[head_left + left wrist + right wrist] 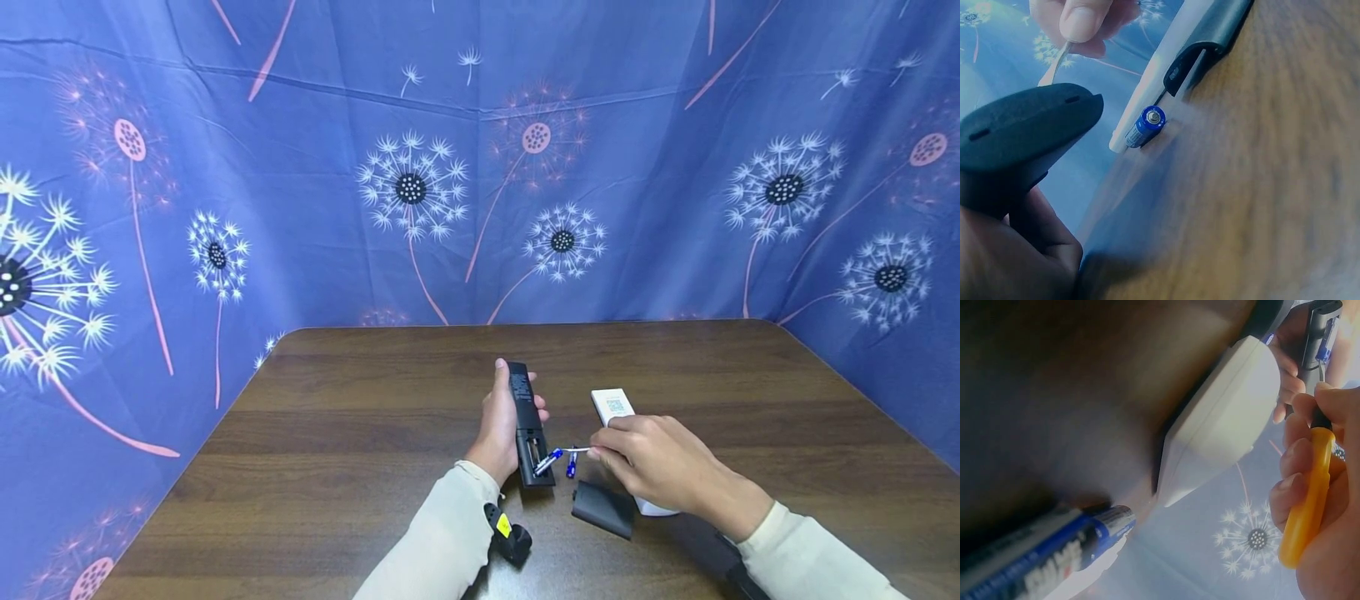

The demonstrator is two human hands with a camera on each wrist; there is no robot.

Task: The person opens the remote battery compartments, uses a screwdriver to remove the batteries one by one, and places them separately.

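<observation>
My left hand grips a black remote control with its back turned up and its battery bay uncovered. A blue and silver battery lies aslant in the bay, its blue end raised. With my right hand I hold a screwdriver by its yellow handle. Its thin metal shaft reaches to the battery's raised end. Another blue battery rests on the table beside the remote. The black battery cover lies close by, below my right hand.
Partly under my right hand is a white device with a printed square code. A blue and white cylinder with lettering lies near my right wrist. The wooden table ends at a blue flowered cloth.
</observation>
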